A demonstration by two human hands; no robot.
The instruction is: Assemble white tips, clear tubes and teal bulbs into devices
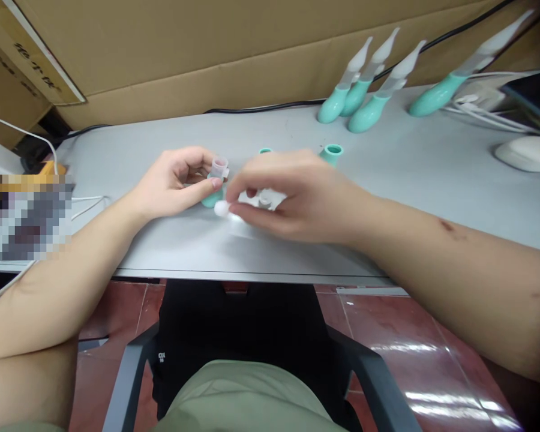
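My left hand [177,183] is closed around a nasal aspirator body: a teal bulb [212,200] with a short clear tube [220,167] on top, its open end facing up. Just to the right, my right hand [301,192] pinches a small white nozzle tip [222,208] between thumb and fingers. The nozzle is apart from the tube, and most of it is blurred or hidden by the fingers. Behind my right hand, an open-necked teal bulb [332,153] and the rim of another teal bulb [265,150] show. A small clear part [265,199] is partly visible beneath my right palm.
Several assembled teal aspirators [369,114] with white tips stand at the back right of the grey table [162,249]. A white mouse [528,153] lies at the far right. Cardboard [171,48] walls the back, with a black cable [270,108] along it. Chargers and cables lie left.
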